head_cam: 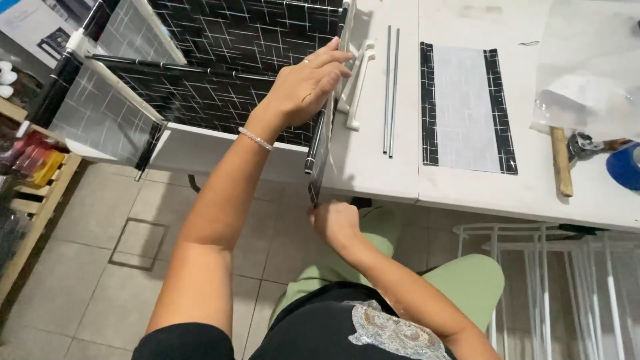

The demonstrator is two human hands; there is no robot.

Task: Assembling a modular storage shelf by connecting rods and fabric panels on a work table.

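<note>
A shelf frame of black tubes with black, white-lined panels (227, 73) stands tipped against the white table's (373, 167) left edge. My left hand (303, 87) lies over the top of a black panel (320, 147) held on edge at the table's side, fingers spread along it. My right hand (335, 221) is closed around the same panel's lower corner, just below the table edge. A bead bracelet sits on my left wrist.
On the table lie two thin grey rods (391, 93), a white plastic bracket (357, 87), a flat panel with black borders (465, 110), a wooden-handled tool (561, 160), a clear plastic bag (587, 73) and blue tape (625, 165). White wire racks (547, 280) stand right; a wooden shelf (33, 193) left.
</note>
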